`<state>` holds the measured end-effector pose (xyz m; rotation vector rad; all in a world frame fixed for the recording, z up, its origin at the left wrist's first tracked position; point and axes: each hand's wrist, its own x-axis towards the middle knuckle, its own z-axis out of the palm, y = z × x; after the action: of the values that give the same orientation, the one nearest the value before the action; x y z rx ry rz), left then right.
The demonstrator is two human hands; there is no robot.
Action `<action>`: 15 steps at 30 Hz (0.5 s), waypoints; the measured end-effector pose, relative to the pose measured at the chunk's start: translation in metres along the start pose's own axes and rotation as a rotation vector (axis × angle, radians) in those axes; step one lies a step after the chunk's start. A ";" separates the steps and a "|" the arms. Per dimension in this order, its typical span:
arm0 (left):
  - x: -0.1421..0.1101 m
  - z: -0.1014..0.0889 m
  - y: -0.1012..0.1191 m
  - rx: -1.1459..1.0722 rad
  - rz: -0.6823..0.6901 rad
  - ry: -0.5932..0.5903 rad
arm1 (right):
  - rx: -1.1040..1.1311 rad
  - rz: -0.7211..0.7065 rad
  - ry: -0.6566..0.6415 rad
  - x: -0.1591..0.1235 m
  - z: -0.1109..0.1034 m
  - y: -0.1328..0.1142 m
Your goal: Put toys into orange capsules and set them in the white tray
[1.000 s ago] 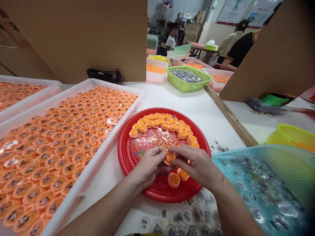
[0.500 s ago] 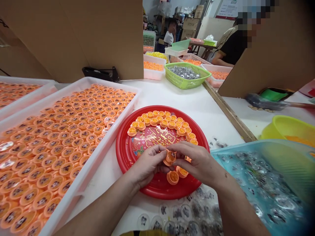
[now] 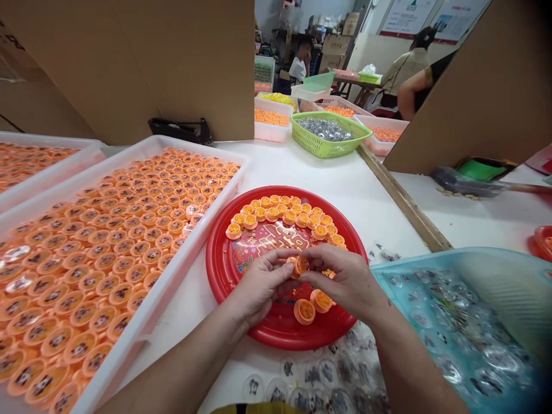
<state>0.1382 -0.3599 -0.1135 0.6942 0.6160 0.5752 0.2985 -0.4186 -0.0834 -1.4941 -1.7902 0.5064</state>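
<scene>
two bare hands, left (image 3: 261, 287) and right (image 3: 342, 279), pinch one small round orange plastic cup (image 3: 298, 267), probably light, stiff, best gripped by its rim.

Cardboard panels frame a busy workroom, one (image 3: 129, 69) rising at 10 o'clock with a black object (image 3: 180, 131) at its foot, the other (image 3: 478, 98) leaning at 2 o'clock. Between them, a person in white (image 3: 298, 68) sits at 12 o'clock, stacked cartons (image 3: 335, 52) and wall posters (image 3: 407, 18) appear at 1, and a person in a pale top (image 3: 405, 70) sits near another's bare arm (image 3: 407, 95) toward 2. A wooden strip (image 3: 403, 198) crosses the white surface at 3 o'clock.
</scene>
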 end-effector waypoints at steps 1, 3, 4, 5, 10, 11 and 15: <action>0.000 0.000 0.000 0.028 0.002 0.017 | -0.004 0.010 0.003 0.000 0.001 0.001; 0.000 0.001 0.000 0.093 0.014 0.054 | 0.011 0.040 0.002 0.000 0.003 0.002; 0.000 0.001 0.000 0.117 0.024 0.067 | 0.023 0.057 -0.005 0.000 0.004 0.003; -0.001 0.002 -0.001 0.129 0.039 0.076 | 0.034 0.074 -0.008 0.000 0.005 0.002; -0.001 0.005 -0.004 0.130 0.097 0.078 | 0.018 0.101 -0.004 0.000 0.005 0.000; -0.001 0.005 -0.004 0.136 0.099 0.077 | -0.006 0.089 -0.004 -0.001 0.005 -0.001; 0.000 0.006 -0.004 0.150 0.088 0.087 | -0.145 -0.008 0.015 -0.001 0.006 -0.002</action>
<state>0.1429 -0.3648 -0.1127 0.8443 0.7171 0.6480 0.2931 -0.4194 -0.0861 -1.5831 -1.8539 0.3667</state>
